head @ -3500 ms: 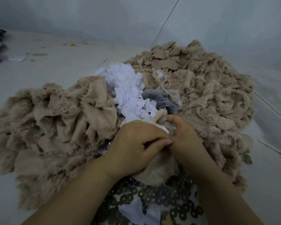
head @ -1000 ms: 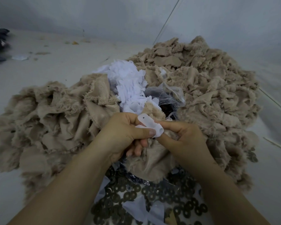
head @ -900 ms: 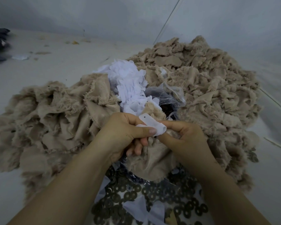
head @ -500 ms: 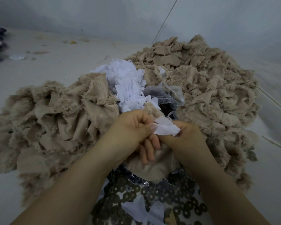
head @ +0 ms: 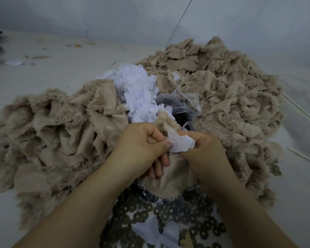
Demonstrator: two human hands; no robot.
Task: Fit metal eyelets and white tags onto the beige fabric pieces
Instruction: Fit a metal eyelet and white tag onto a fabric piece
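Note:
My left hand (head: 141, 145) and my right hand (head: 204, 149) meet at the middle of the view. Between their fingertips a white tag (head: 182, 144) lies folded against the frayed edge of a beige fabric piece (head: 168, 178), which hangs below both hands. My left thumb and fingers pinch the tag's left end together with the fabric. My right fingers hold the tag's right end. Whether an eyelet sits under the tag is hidden. A heap of dark metal eyelets (head: 168, 215) lies below my wrists.
Large piles of beige fabric pieces lie at the left (head: 52, 133) and at the back right (head: 222, 86). A mound of white tags (head: 138, 93) and a clear plastic bag (head: 183, 102) sit between them. A thin white stick (head: 302, 156) lies at the right.
The white tag, held out flat a second ago, has been folded down against the fabric edge and shifted right. Both hands stay together at the same spot.

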